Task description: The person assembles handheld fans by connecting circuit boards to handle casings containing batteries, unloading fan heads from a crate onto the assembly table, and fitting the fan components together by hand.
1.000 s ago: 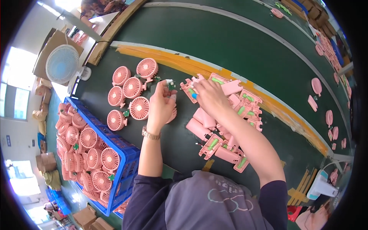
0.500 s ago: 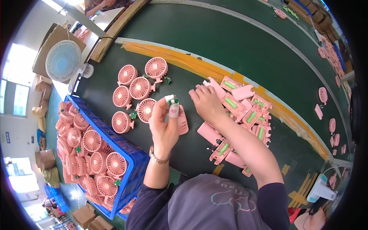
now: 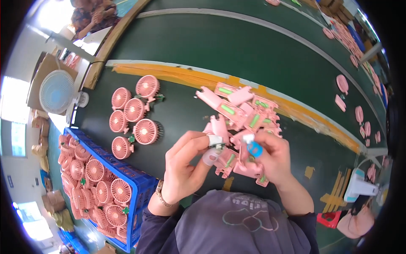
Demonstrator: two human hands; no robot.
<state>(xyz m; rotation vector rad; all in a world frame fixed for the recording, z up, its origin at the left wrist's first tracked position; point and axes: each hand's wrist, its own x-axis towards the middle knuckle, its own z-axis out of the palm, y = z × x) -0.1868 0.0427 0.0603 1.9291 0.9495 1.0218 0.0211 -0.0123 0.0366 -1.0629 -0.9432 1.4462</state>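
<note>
My left hand point(image 3: 186, 163) is closed in a pinch, with white and pale finger covers on its fingertips. A small green circuit board point(image 3: 219, 146) shows between those fingertips, and a pink plastic part point(image 3: 218, 126) lies just beyond them. Close by on the right, my right hand point(image 3: 274, 158) grips a pink handle shell point(image 3: 242, 139) with its blue- and white-covered fingertips. Fingers hide much of the shell. Both hands are over the near side of a pile of pink handle shells point(image 3: 208, 98), several with green cylindrical cells point(image 3: 228, 109) in them.
Several pink fan heads point(image 3: 134, 110) lie on the green table at left. A blue crate point(image 3: 139, 188) full of more fan heads stands at the near left. Yellow tape point(image 3: 169, 73) runs along a ledge beyond the pile. A white device point(image 3: 359, 186) is at far right.
My right hand has drawn back from the pile's far side toward me, now with a pink shell. My left hand has moved right with the circuit board, close to it. The view has shifted.
</note>
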